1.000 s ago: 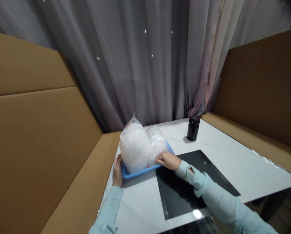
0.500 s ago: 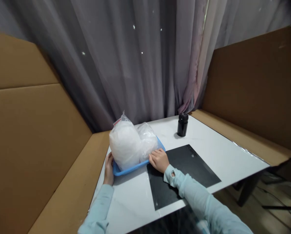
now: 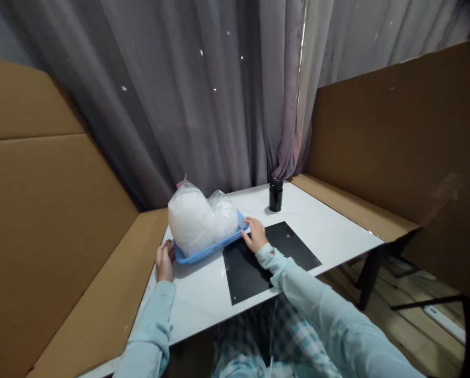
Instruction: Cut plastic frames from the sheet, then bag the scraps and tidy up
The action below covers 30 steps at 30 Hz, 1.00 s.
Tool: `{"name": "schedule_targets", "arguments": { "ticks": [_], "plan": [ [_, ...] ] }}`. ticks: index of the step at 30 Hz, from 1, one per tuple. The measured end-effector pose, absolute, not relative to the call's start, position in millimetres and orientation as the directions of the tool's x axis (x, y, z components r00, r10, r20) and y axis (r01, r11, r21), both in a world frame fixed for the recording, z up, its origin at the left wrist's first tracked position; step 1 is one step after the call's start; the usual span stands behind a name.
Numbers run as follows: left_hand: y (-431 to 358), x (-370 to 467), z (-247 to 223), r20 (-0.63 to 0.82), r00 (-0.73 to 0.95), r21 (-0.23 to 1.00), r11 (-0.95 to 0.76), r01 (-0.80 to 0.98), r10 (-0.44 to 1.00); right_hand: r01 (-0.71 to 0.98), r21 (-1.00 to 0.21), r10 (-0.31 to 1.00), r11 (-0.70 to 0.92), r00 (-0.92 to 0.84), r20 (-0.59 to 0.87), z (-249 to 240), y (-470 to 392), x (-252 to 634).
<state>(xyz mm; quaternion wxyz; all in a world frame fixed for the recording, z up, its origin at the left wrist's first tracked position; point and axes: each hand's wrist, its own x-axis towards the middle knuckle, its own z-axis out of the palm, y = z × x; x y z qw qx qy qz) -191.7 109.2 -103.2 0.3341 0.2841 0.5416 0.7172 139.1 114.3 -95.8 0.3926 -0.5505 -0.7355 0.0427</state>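
Observation:
A blue tray (image 3: 203,255) lies at the back left of a white table (image 3: 203,294). Two clear plastic bags of white stuff rest in it: a bigger bag (image 3: 188,220) with a red-striped top and a smaller bag (image 3: 223,212) to its right. My left hand (image 3: 165,260) grips the tray's near left corner. My right hand (image 3: 253,235) touches the tray's right edge, fingers curled on the rim. Both arms wear pale blue sleeves.
A black mat (image 3: 264,257) lies on the table right of the tray. A small black jar (image 3: 275,194) stands near the back edge. Cardboard walls (image 3: 41,210) flank both sides, with a grey curtain (image 3: 203,94) behind. Table legs and floor show at right.
The view has pulled back and turned right, so the table looks smaller and my lap and the floor now show. Both hands stay on the tray, which looks slightly raised at its right side.

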Motion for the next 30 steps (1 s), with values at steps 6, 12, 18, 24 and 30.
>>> {"name": "schedule_targets", "arguments": {
  "ticks": [6, 12, 18, 24, 30],
  "plan": [
    [109.9, -191.4, -101.9, 0.050, -0.607, 0.972, -0.177, -0.153, 0.794, 0.794, -0.590, 0.926, 0.142, 0.104, 0.363, -117.6, 106.9, 278.2],
    [109.9, -188.8, -97.3, 0.061, -0.607, 0.979, -0.165, -0.117, 0.792, 0.800, -0.593, 0.969, 0.094, 0.064, 0.240, -139.7, 89.6, 315.2],
    [109.3, -188.6, -101.3, 0.062, -0.599, 0.989, -0.128, -0.069, 0.798, 0.814, -0.581, 0.966, 0.006, 0.145, 0.212, -141.4, 105.3, 300.9],
    [108.2, -190.6, -110.0, 0.076, -0.601, 0.993, -0.112, -0.023, 0.796, 0.798, -0.574, 0.897, -0.181, 0.373, 0.237, -133.1, 100.9, 308.9],
    [95.3, -188.7, -116.1, 0.105, -0.628, 0.992, -0.122, 0.016, 0.771, 0.839, -0.477, 0.858, -0.262, 0.429, 0.283, -124.8, 86.5, 294.6]
  ]
}}
